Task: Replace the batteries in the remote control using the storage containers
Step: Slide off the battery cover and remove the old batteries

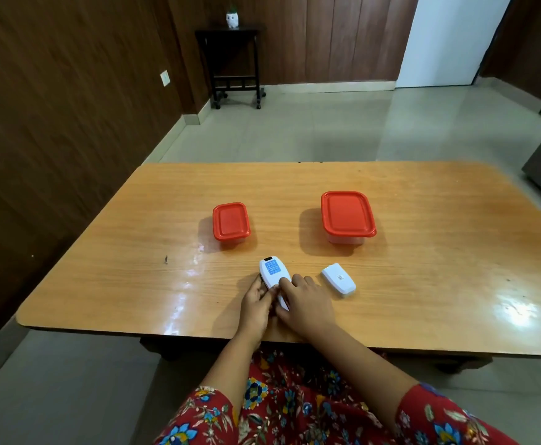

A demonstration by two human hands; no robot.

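Note:
A white remote control (273,271) lies back side up on the wooden table (423,252), a blue label on its far half. My left hand (257,303) grips its left edge. My right hand (304,300) lies over its near half, fingers curled onto it. The near half of the remote is hidden under my hands. A white battery cover (339,280) rests on the table just right of my right hand. Two clear containers with red lids stand farther back, both closed: a small one (231,220) at the left and a larger one (347,215) at the right.
A dark wheeled side table (233,59) with a white owl pot (232,20) stands against the far wooden wall. Tiled floor lies beyond the table. My lap in red floral cloth is at the near edge.

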